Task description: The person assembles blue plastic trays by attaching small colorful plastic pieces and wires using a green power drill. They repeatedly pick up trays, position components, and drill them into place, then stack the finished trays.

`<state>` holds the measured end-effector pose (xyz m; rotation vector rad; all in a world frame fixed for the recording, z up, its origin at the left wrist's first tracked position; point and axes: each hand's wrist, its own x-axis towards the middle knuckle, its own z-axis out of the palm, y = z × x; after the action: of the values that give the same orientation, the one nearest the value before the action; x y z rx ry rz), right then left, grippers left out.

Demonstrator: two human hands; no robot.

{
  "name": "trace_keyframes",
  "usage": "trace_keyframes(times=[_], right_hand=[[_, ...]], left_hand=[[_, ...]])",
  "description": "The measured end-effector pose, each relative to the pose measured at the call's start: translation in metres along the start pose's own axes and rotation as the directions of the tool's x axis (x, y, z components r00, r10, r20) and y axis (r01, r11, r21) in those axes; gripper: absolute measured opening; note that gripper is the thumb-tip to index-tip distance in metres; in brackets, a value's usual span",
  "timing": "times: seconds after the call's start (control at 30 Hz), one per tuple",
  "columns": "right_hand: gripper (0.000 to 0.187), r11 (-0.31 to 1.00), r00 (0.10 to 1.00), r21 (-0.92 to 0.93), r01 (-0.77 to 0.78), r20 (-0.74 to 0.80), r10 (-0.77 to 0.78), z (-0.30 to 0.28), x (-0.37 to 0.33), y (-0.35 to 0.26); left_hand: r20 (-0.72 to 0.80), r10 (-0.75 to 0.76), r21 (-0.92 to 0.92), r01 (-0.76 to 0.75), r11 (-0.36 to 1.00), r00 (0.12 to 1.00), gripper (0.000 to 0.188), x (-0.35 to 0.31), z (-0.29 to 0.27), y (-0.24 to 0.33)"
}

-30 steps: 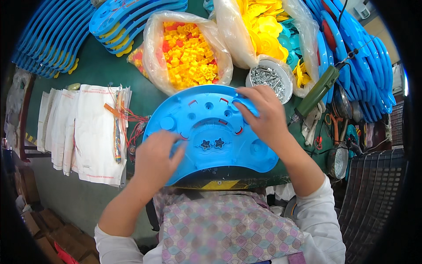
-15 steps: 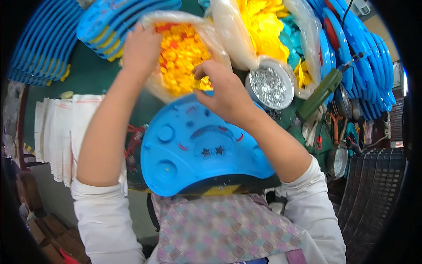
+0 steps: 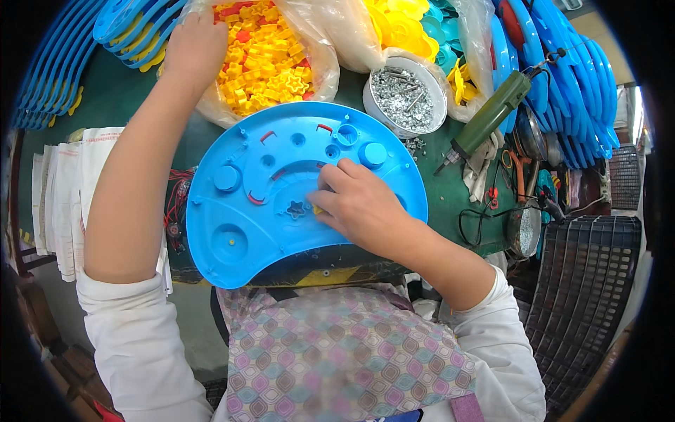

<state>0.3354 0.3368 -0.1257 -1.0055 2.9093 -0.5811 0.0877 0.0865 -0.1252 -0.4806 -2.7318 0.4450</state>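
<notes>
Behind the panel [image 3: 302, 185], the bag [image 3: 323, 65] stands left of the bowl [image 3: 437, 102].

Right grip [image 3: 362, 204] holding yellow piece [image 3: 318, 209] at blue panel [image 3: 256, 225], left grip [image 3: 197, 50] at bag [image 3: 323, 67] of yellow stars [image 3: 260, 70]

The shell [image 3: 299, 190] is coloured blue; beyond it, small pieces [image 3: 267, 63] are mixed yellow and red; below it, the apron [image 3: 281, 359] is diamond-patterned.

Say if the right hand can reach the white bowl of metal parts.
Probably yes: the white bowl sits uncovered beyond the blue panel, though the right hand seems to hold a yellow piece.
</notes>
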Motion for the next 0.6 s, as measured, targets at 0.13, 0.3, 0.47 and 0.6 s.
trace_keyframes(times=[0.13, 0.3, 0.47, 0.6], right_hand=[[0.028, 0.992, 0.99, 0.112, -0.049, -0.126, 0.064, -0.002, 0.002, -0.01], [0.028, 0.995, 0.991, 0.095, -0.003, -0.134, 0.016, 0.011, -0.011, -0.004], [0.028, 0.972, 0.955, 0.233, -0.014, -0.284, 0.082, 0.008, -0.024, -0.008], [0.028, 0.965, 0.951, 0.26, -0.026, -0.292, 0.104, 0.003, -0.049, -0.011]], left_hand=[[-0.114, -0.013, -0.177, -0.008, 0.984, 0.993, 0.034, -0.002, 0.004, -0.008], [-0.287, 0.053, -0.426, -0.177, 0.887, 0.956, 0.027, -0.019, -0.008, -0.012], [-0.274, 0.089, -0.76, -0.272, 0.59, 0.958, 0.018, -0.067, -0.052, 0.021], [-0.236, 0.355, -0.876, -0.356, 0.325, 0.905, 0.017, -0.148, -0.069, 0.06]])
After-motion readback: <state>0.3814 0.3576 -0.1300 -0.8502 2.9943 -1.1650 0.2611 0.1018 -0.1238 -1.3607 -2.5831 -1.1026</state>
